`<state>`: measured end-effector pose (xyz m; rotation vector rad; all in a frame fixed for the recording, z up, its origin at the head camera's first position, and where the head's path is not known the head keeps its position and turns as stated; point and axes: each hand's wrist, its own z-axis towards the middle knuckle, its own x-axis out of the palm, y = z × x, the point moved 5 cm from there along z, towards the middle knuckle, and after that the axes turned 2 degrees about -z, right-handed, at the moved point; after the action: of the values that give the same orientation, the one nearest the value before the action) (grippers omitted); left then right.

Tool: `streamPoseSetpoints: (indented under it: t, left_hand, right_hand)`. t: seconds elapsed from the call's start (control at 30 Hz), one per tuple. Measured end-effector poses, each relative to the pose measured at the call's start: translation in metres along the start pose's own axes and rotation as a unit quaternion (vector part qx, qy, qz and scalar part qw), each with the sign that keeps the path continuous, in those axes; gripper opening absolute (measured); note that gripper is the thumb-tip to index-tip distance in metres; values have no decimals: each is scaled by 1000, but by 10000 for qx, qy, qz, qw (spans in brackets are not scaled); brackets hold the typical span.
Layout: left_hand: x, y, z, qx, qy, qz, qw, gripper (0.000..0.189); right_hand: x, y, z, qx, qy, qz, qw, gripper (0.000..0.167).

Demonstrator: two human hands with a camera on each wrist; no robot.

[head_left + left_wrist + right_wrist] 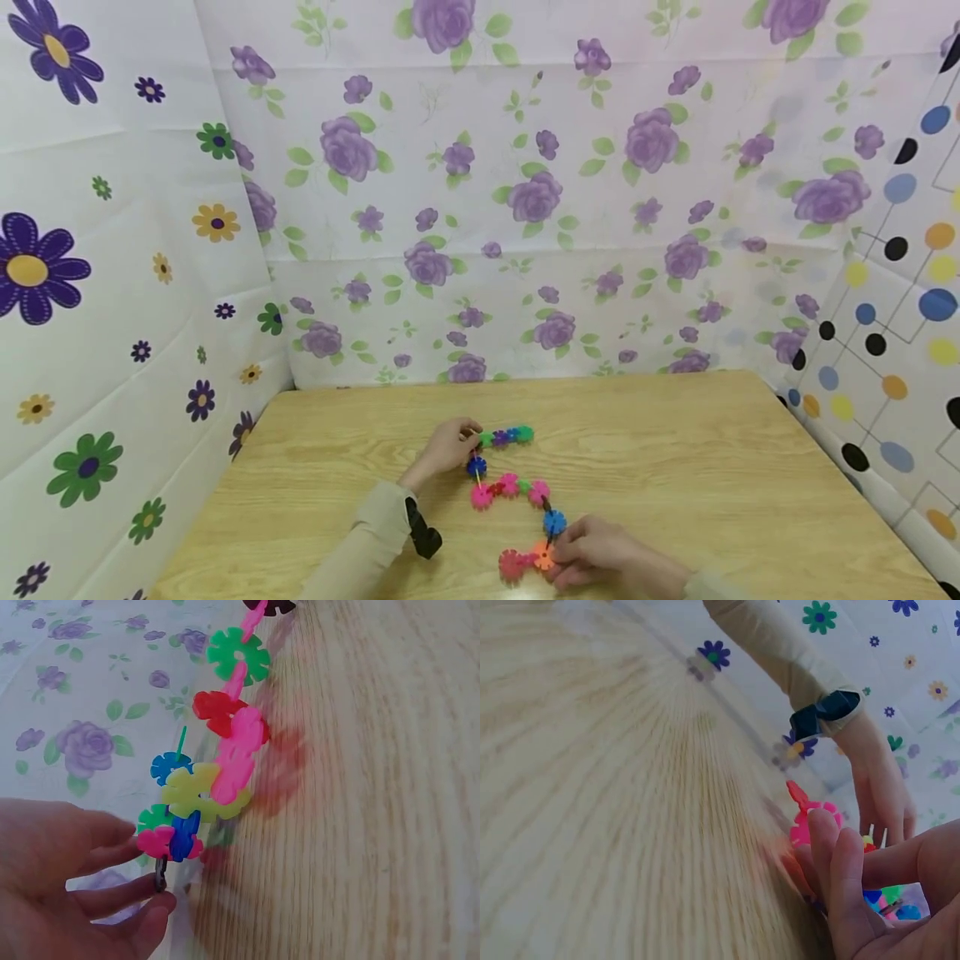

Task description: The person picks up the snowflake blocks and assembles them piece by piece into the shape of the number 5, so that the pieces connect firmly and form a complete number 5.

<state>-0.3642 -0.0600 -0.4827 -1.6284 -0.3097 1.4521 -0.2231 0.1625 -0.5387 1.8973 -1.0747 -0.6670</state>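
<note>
A chain of colourful plastic snowflake discs (509, 483) lies in an S-like curve on the table. At its upper bend my left hand (450, 446) pinches a dark disc (160, 874), seen edge-on in the left wrist view beside pink and blue discs. My right hand (592, 552) holds the lower bend at an orange disc (543, 556), just below a blue disc (555, 522). A red-pink disc (512, 565) ends the chain at lower left, and a green disc (526, 433) ends it at the top. In the right wrist view, my fingers partly hide the orange disc.
The wooden table (675, 450) has patterned cloth on three sides: a purple-rose cloth (536, 200) behind, a flowered cloth (112, 333) at left, and a dotted cloth (892, 333) at right. A black band (422, 529) circles my left wrist.
</note>
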Motion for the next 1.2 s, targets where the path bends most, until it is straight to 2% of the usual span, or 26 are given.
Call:
streamPoseSetpoints:
  t: [0.13, 0.23, 0.3, 0.63, 0.9, 1.2]
  left_hand:
    - [2, 3, -1, -6, 200, -257, 9995, 46]
    - [3, 5, -1, -179, 302, -254, 9991, 63]
    - [4, 7, -1, -266, 340, -245, 9988, 67]
    - [8, 5, 0, -13, 239, -441, 9987, 51]
    - [9, 7, 3, -87, 156, -416, 9990, 46]
    - [10, 11, 7, -47, 0, -298, 9995, 45]
  right_hand:
    - [6, -4, 2, 172, -89, 280, 9994, 21]
    - [9, -4, 4, 154, -82, 329, 9993, 21]
    - [11, -5, 5, 117, -56, 329, 9994, 22]
    - [15, -6, 7, 275, -60, 405, 9988, 19]
    - [13, -4, 12, 357, -303, 429, 9980, 15]
    - [13, -6, 13, 332, -258, 453, 9981, 17]
